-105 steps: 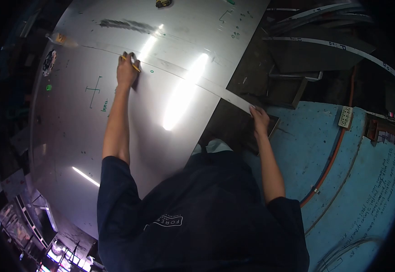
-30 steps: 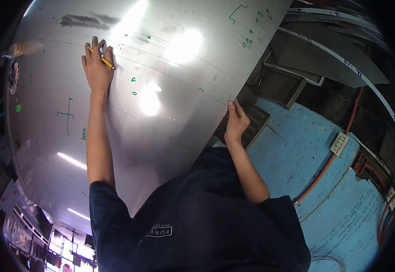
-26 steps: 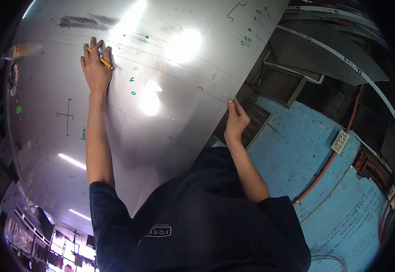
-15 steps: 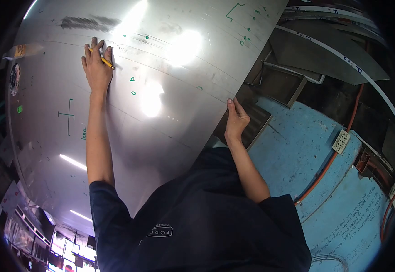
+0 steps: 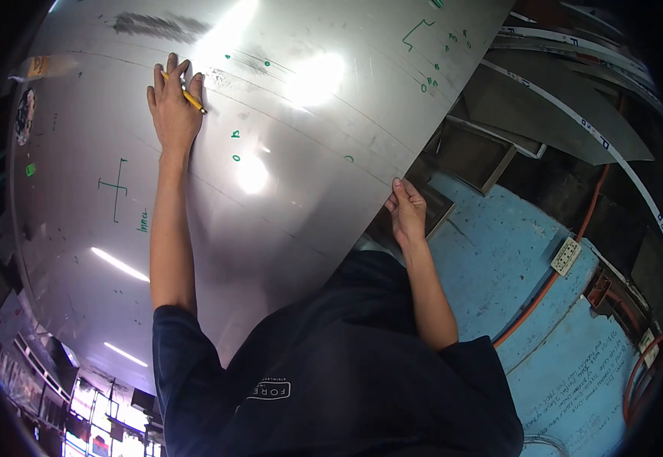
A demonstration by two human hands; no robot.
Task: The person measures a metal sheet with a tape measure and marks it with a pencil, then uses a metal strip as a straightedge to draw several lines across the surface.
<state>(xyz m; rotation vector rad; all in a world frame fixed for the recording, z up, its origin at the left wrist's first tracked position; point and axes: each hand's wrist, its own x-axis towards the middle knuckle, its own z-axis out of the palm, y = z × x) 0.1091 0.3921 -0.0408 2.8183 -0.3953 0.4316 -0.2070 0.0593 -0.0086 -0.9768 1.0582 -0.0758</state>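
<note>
A large shiny metal sheet (image 5: 285,221) with thin scribed lines and green marker notes spreads out before me. Flat on its far left part lies my left hand (image 5: 175,110), fingers somewhat spread. A slim yellow pencil (image 5: 193,100) is tucked between those fingers, its dark tip pointing toward the lower right. At the sheet's right edge, my right hand (image 5: 409,209) pinches the rim with thumb and fingers, close to where a long scribed line meets it. The fingers under the sheet are partly hidden.
Right of the sheet are metal frames (image 5: 476,156), offcuts and a curved printed strip (image 5: 590,126). A white power socket (image 5: 567,257) on an orange cable (image 5: 525,314) sits on a blue surface (image 5: 484,259) bearing handwriting. Bright lamps reflect off the sheet.
The view has shifted, so the sheet and both hands appear slightly farther right. My right hand's fingers look more curled at the edge. The pencil stays in my left hand.
</note>
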